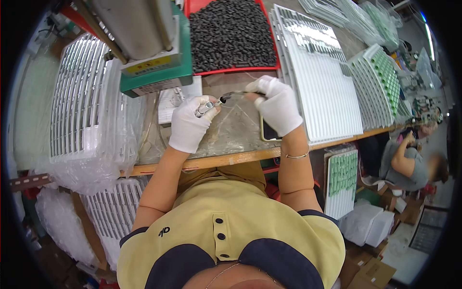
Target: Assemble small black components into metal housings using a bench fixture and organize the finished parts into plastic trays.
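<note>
Bare tabletop [233, 127] is lying open between the left hand [191, 124] and the right hand [280, 106], leaving passage on the near side. A thin dark piece [236, 93] is spanning the gap at the fingertips. Beyond both hands, a red tray [226, 72] is barring the way; a green machine [180, 74] is standing beyond the left hand. A phone [271, 132] is lying beside the right wrist, and a white ribbed stack [327, 96] is bounding that hand's right.
</note>
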### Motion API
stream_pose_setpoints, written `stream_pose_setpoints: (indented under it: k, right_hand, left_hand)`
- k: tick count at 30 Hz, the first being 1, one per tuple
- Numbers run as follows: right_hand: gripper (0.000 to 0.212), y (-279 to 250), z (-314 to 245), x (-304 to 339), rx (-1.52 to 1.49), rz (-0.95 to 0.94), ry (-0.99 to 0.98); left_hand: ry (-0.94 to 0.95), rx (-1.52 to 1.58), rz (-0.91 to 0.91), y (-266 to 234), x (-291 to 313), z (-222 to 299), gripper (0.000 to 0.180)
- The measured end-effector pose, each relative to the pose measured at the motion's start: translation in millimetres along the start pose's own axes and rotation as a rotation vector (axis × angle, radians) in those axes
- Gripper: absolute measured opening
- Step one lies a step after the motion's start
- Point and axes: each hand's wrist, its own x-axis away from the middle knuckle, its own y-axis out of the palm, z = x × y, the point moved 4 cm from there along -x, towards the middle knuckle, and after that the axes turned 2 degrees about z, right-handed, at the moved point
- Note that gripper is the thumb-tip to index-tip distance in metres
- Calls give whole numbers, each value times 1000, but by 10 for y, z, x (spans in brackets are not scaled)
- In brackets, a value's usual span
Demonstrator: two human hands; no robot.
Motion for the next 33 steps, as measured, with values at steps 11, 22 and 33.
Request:
stream_pose_setpoints:
  k: [11, 22, 33]
  right_hand:
    - [13, -663, 150, 339, 131, -21, 95]
    - [41, -1898, 2990, -128, 591, 404, 850]
    - [34, -2055, 2579, -292, 517, 387, 697]
  left_hand:
    - [-69, 89, -112, 284, 165, 174, 14]
    - [-333, 384, -110, 314, 73, -42, 20]
    - [-229, 383, -84, 130, 79, -65, 22]
